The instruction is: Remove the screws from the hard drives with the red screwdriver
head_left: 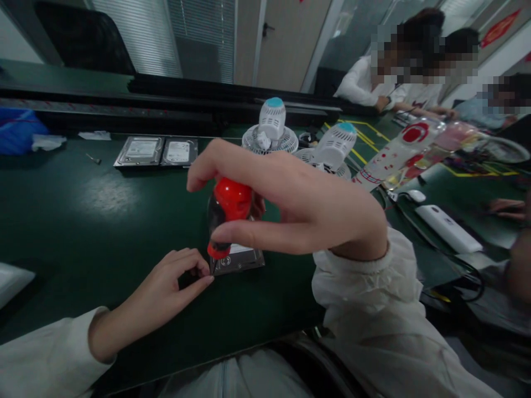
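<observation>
My right hand (286, 204) is closed around a red and black screwdriver (234, 198), which it holds upright from above. The screwdriver's tip points down at the left corner of a hard drive (243, 260) lying on the green table. Much of that drive is hidden behind my right hand and the handle. At the same corner, the thumb and fingertips of my left hand (176, 282) pinch the drive's edge, close beside the screwdriver's thin shaft. Whether a screw is under the tip is too small to tell.
Two hard drives (139, 151) lie side by side farther back. Small white fans (272, 124), a clear decorated bottle (392, 157) and a white power bank (448, 228) are to the right. A blue bag (19, 131) sits at far left. Other people (360, 83) work at upper right.
</observation>
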The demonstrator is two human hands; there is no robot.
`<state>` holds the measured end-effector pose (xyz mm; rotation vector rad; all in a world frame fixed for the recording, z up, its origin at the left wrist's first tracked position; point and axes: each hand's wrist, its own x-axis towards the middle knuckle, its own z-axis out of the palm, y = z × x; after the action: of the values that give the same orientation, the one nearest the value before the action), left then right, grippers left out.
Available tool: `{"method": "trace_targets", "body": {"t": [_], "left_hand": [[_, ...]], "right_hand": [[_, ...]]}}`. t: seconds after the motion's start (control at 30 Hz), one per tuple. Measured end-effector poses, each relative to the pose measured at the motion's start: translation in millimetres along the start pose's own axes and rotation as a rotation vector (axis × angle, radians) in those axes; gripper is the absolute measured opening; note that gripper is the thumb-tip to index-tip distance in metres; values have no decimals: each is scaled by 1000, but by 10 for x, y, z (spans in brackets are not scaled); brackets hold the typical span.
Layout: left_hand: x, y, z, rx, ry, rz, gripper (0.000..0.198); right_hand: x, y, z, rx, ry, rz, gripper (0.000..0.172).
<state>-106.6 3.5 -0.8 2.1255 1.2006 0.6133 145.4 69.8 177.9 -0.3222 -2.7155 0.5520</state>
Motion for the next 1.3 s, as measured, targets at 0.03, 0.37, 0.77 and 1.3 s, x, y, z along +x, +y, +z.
{"method": "trace_targets", "body": {"t": [0.03, 0.37, 0.77, 1.3], "left_hand": [[1, 6, -5, -2, -3, -4, 19], [14, -18, 5, 16, -29, -13, 21], [18, 12, 4, -12, -23, -7, 20], [22, 13, 6, -3, -50, -37, 18]], "right_hand": [[6, 5, 2, -47, 16, 22, 29], [-34, 18, 6, 12, 3, -1, 24], [-42, -8, 38, -83, 37, 107, 29], [-61, -70, 0, -228, 17, 177, 27]]}}
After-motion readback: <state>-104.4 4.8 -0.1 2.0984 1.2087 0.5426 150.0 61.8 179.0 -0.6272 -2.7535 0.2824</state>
